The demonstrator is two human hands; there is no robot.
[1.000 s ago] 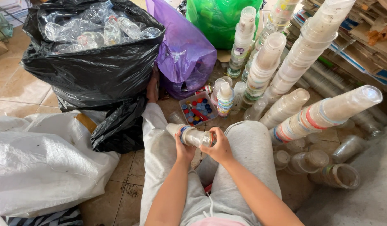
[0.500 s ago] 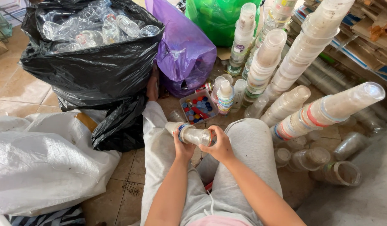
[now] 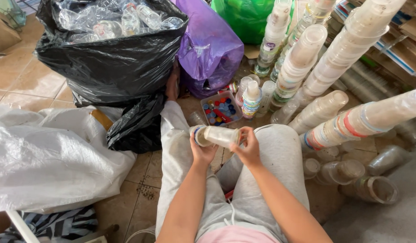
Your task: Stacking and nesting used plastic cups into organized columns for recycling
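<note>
Since a moment ago, your hands have barely shifted: the clear plastic bottle [image 3: 217, 135] remains sideways above your lap. Your left hand [image 3: 201, 152] wraps its labelled end, your right hand [image 3: 249, 148] pinches the other end with fingertips. A small tray of coloured caps [image 3: 221, 108] sits just beyond on the floor, the black bag [image 3: 113, 67] far left.

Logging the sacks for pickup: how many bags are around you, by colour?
Black bag: 1
Purple bag: 1
Green bag: 1
White bag: 1
Total: 4
</note>
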